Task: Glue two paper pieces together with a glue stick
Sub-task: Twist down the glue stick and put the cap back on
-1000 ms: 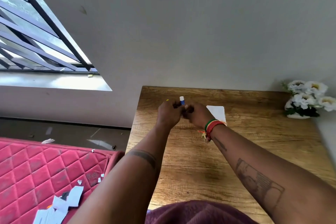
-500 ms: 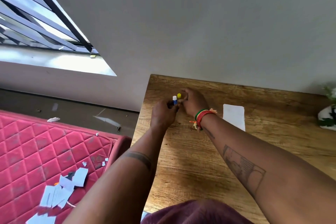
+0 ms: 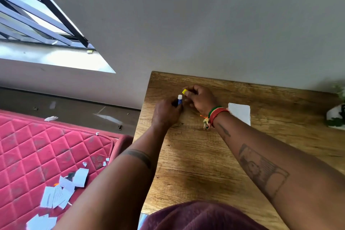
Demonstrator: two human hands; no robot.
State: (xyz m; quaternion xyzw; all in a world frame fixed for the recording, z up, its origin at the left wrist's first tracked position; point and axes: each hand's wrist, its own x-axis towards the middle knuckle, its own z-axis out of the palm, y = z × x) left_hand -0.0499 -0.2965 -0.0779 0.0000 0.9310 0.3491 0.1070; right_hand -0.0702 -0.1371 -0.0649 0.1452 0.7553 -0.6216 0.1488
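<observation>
Here, at the far left corner of the wooden table (image 3: 196, 155): left hand (image 3: 166, 112) curled closed around the glue stick (image 3: 179, 99), blue barrel gripped in the fist, white tip exposed and pointing up and away, uncapped. Just beyond and to the right: right hand (image 3: 200, 98), fingers pinched shut on the yellow cap (image 3: 184, 91), cap held apart from the stick tip, slightly above and beyond it. Both hands close together, nearly touching at the knuckles, low over the tabletop; contact with the wood not determinable. On the right wrist: red, green and orange thread bands (image 3: 214, 115) with a loose tassel hanging toward the table. On both forearms: dark tattoo markings. Right of the right wrist, flat on the table: one white paper piece (image 3: 239, 113), its near left edge partly hidden behind the wrist and forearm, well clear of the glue stick. Second paper piece on the table: not discernible. At the right frame edge: white pot with green leaves (image 3: 336, 117), only partly in view. Left of the table, lower down: red quilted mattress (image 3: 46, 145) strewn with white paper scraps (image 3: 61, 190). Further left and above: barred window (image 3: 37, 15) with a bright sill. Behind the table: plain grey wall (image 3: 205, 24).
</observation>
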